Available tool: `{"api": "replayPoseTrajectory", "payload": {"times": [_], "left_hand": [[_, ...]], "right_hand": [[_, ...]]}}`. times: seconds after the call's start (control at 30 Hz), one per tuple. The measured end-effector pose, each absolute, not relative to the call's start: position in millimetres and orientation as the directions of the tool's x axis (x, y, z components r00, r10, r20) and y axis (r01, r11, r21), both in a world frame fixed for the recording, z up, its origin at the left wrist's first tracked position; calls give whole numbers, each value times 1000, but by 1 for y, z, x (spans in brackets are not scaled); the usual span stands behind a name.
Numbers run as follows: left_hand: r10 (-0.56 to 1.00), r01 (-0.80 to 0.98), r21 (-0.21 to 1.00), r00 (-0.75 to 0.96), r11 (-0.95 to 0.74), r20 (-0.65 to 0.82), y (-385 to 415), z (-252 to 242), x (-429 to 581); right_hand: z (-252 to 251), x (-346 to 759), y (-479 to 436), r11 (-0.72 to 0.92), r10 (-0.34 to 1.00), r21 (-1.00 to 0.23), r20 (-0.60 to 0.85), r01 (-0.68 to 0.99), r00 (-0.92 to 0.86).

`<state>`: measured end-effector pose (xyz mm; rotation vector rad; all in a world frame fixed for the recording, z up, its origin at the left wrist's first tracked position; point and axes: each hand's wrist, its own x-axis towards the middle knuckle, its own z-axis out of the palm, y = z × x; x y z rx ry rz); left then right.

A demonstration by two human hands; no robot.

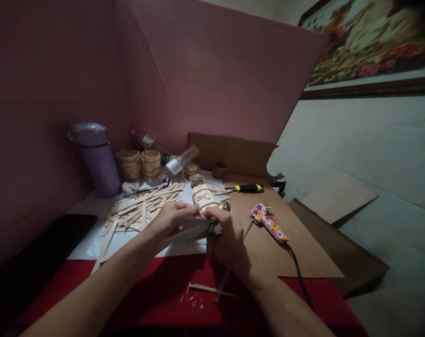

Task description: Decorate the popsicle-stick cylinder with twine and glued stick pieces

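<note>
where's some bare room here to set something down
The brown cardboard looks bare right of the glue gun and its cord, and the red cloth looks bare between the left forearm and the wood scraps. It's crowded beyond the left hand: loose sticks, then cups and plastic bottles.

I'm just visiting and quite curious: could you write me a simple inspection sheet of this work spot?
Surface: red cloth, partly covered by white paper and brown cardboard.
Job's things: twine-wrapped stick piece just beyond the fingers; loose wooden sticks in a heap.
Clutter: purple flask, clear bottle, black-and-yellow handle; small scraps on the cloth.
Hands: right hand grips a blurred metal tool, perhaps scissors; left hand is beside it, its hold unclear.
Cables: black cord runs from the flowered glue gun toward the near edge.
Surroundings: pink wall or panel behind; framed picture upper right.
</note>
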<state>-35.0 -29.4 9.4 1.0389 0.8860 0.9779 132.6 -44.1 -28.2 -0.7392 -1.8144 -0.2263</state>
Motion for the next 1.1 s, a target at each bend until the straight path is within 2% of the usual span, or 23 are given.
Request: {"api": "replayPoseTrajectory", "payload": {"times": [0.07, 0.13, 0.23, 0.3, 0.37, 0.43, 0.5, 0.6, 0.7, 0.77, 0.87, 1.1], "left_hand": [[913, -249, 925, 363, 288, -187, -28, 9, -37], [879, -250, 893, 401, 374, -257, -27, 9, -39], [862, -229, 880, 409, 415, -300, -27, 11, -39], [883, -207, 907, 385, 366, -268, -28, 12, -39], [920, -193, 939, 333, 283, -208, -29, 16, -39], [954, -201, 960, 266, 195, -138, -30, 21, -40], [975, -232, 965, 208, 124, -75, -31, 26, -41], [986, -283, 956, 167, 75, -29, -30, 29, -41], [985, -303, 951, 173, 57, -4, -31, 26, -39], [983, -303, 952, 181, 45, 11, -32, 24, -37], [982, -286, 958, 187, 30, 25, -34, 21, -34], [981, -229, 973, 191, 8, 37, -36, 21, -30]], "right_hand": [[-25, 134, -46, 809, 310, -34, 872, 587, -377], [-20, 135, -46, 832, 320, 46, 774, 553, -546], [-13, 135, -45, 852, 385, 34, 635, 523, -669], [-13, 136, -44, 862, 368, 29, 649, 506, -665], [-17, 136, -44, 884, 303, 23, 734, 468, -608], [-22, 133, -46, 889, 293, -63, 839, 453, -458], [-26, 128, -50, 841, 422, -284, 877, 461, -229], [-22, 118, -54, 657, 689, -647, 723, 386, 39], [-12, 108, -56, 516, 840, -836, 536, 188, 77], [-6, 104, -56, 429, 901, -903, 429, 14, 69], [-3, 102, -55, 320, 947, -926, 320, -199, 33], [-2, 105, -55, 240, 969, -916, 245, -320, 26]]}}
